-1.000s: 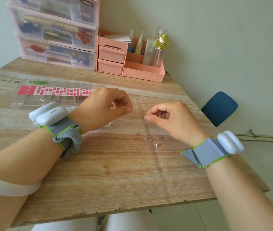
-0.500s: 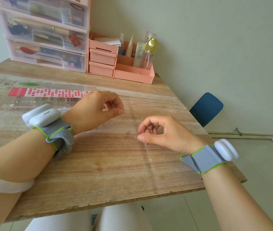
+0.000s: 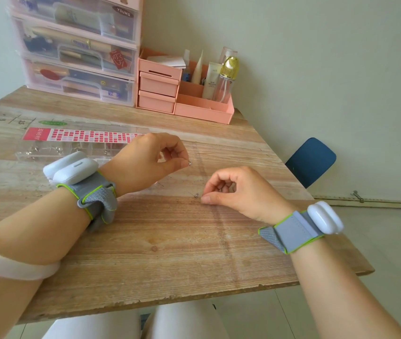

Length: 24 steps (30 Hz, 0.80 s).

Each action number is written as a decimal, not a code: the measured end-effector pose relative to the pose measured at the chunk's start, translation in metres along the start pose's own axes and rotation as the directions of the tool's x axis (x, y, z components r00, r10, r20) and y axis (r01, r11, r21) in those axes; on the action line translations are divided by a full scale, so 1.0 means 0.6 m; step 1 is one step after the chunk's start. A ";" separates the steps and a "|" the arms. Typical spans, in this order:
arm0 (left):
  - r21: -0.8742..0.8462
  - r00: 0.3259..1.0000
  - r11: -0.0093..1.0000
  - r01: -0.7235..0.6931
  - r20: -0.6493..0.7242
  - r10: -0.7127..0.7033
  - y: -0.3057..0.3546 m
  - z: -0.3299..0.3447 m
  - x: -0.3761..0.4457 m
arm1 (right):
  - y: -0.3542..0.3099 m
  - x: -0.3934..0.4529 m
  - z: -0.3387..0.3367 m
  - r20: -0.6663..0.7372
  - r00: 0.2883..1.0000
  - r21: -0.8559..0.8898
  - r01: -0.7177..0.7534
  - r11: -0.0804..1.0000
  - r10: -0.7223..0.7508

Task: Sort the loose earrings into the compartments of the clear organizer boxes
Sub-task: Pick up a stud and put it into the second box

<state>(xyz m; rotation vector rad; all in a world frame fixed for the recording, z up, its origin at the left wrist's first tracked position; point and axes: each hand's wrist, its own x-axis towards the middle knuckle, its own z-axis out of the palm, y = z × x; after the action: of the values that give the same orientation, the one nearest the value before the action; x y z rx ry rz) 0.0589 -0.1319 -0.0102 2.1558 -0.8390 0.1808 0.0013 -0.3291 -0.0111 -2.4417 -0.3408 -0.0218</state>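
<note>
My left hand (image 3: 150, 162) hovers over the wooden table (image 3: 157, 241) and pinches a small silver earring (image 3: 190, 163) between thumb and forefinger. Behind that hand lies the clear organizer box (image 3: 27, 155), with earrings in its left compartments and a red-and-pink label sheet (image 3: 84, 137) along its far side. My right hand (image 3: 241, 192) rests low on the table with curled fingers, thumb tip down on the wood. One loose earring (image 3: 196, 195) lies just left of that thumb. The hand hides the other loose earrings, and I cannot see whether it holds one.
A stack of clear pink-framed drawers (image 3: 79, 57) stands at the back left. Beside it is a pink desk organizer (image 3: 160, 94) with tubes and a gold-capped bottle (image 3: 228, 69). A blue chair (image 3: 312, 160) sits past the table's right edge.
My right hand dropped from above the table onto the loose earrings and now covers most of them. My left hand kept its pinch on the earring and barely moved.
</note>
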 end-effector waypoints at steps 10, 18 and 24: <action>0.002 1.000 1.000 -0.004 -0.003 0.004 -0.002 0.001 0.003 | 0.001 0.000 -0.010 0.039 0.999 0.031 0.002 1.000 -0.004; 0.001 1.000 1.000 -0.007 -0.007 0.007 -0.004 0.001 0.004 | -0.002 -0.002 -0.011 0.048 0.999 0.045 0.007 0.999 -0.009; -0.009 1.000 1.000 0.003 -0.017 -0.003 -0.005 -0.001 0.004 | -0.002 0.005 -0.004 0.005 0.999 0.044 0.036 0.998 -0.036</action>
<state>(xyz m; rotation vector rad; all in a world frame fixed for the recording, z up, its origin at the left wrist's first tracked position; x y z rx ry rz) 0.0629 -0.1315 -0.0109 2.1437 -0.8257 0.1931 0.0039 -0.3289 -0.0080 -2.3925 -0.3838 -0.0225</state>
